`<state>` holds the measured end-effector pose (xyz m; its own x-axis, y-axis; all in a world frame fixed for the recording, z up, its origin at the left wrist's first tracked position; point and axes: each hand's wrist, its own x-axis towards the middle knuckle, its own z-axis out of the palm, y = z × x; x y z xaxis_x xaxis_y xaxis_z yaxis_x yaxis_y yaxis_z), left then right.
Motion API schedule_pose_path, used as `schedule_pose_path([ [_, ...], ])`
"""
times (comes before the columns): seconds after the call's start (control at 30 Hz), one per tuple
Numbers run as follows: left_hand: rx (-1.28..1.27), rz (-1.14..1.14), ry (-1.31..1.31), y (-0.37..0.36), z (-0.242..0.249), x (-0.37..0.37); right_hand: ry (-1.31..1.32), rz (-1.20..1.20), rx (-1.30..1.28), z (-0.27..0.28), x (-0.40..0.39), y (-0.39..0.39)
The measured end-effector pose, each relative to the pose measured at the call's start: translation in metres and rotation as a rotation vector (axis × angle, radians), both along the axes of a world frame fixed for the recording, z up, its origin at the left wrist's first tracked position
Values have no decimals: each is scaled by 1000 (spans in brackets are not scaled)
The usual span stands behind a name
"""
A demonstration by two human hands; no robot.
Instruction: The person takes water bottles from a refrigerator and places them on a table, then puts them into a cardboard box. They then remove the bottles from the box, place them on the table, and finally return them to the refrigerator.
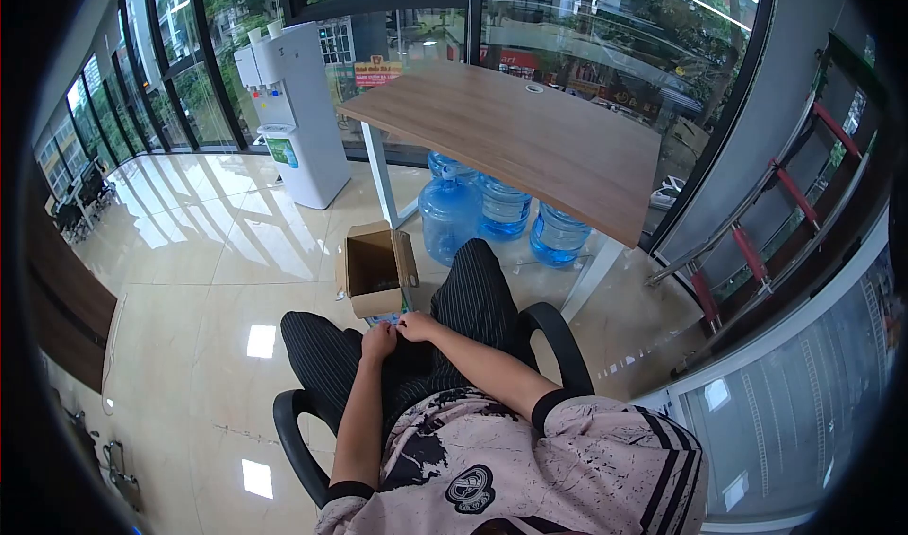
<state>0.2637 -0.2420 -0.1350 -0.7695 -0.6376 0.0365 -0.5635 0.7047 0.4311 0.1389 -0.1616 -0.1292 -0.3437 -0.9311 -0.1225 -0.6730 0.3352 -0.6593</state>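
My left hand (379, 340) and my right hand (417, 327) are close together above my lap, their fingers closed in a pinch. Just beyond the fingertips shows a small blue-and-white item (384, 318), perhaps a printed packet. It is too small to name, and my hands partly cover it. Directly past it, an open cardboard box (378, 302) stands on the floor in front of my knees, flaps folded outward. Its inside is dark, and something faint at the bottom cannot be made out.
A wooden-topped table (511, 119) stands ahead, with several large blue water bottles (450, 215) beneath it. A water dispenser (301, 119) is at the far left. A ladder (747, 251) leans at the right. The black chair armrests (558, 346) flank me.
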Motion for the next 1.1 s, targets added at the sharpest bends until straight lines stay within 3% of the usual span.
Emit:
schedule_pose_path([
  [0.53, -20, 9, 90, 11, 7, -1, -16, 4, 22, 4, 2, 7],
  [1.0, 70, 7, -2, 9, 0, -5, -21, -2, 21, 4, -2, 5],
  [1.1, 91, 39, 3, 4, -13, -7, 11, 40, -7, -18, -9, -2],
])
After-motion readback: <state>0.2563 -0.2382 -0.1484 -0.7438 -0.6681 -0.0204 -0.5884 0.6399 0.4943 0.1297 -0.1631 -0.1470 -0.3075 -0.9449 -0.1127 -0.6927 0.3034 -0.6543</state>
